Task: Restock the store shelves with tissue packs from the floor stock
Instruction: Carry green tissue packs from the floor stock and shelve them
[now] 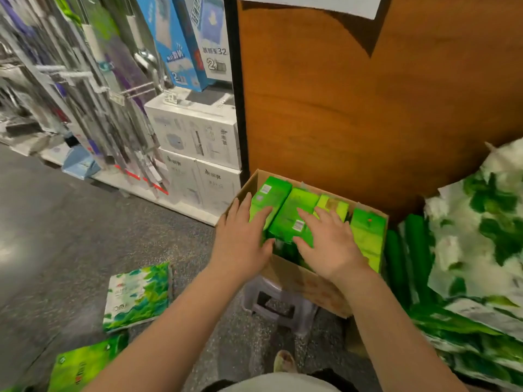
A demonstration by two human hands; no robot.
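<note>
Presently: picking tissue packs out of the floor carton, both hands in reach.

Left to right: loose tissue pack (137,295) lying on the floor; left hand (243,236), fingers straight, pressing on the leftmost green pack (270,198); right hand (328,241), fingers spread and relaxed, flat on the middle green pack (294,216); cardboard box (308,284), open, holding several green packs; bulk wrapped packs (478,236) stacked beside. Next move, likely: close fingers round one pack, lift clear, carry to shelf.

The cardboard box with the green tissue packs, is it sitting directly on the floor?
No, the cardboard box rests on a small plastic stool, raised off the floor.
</note>
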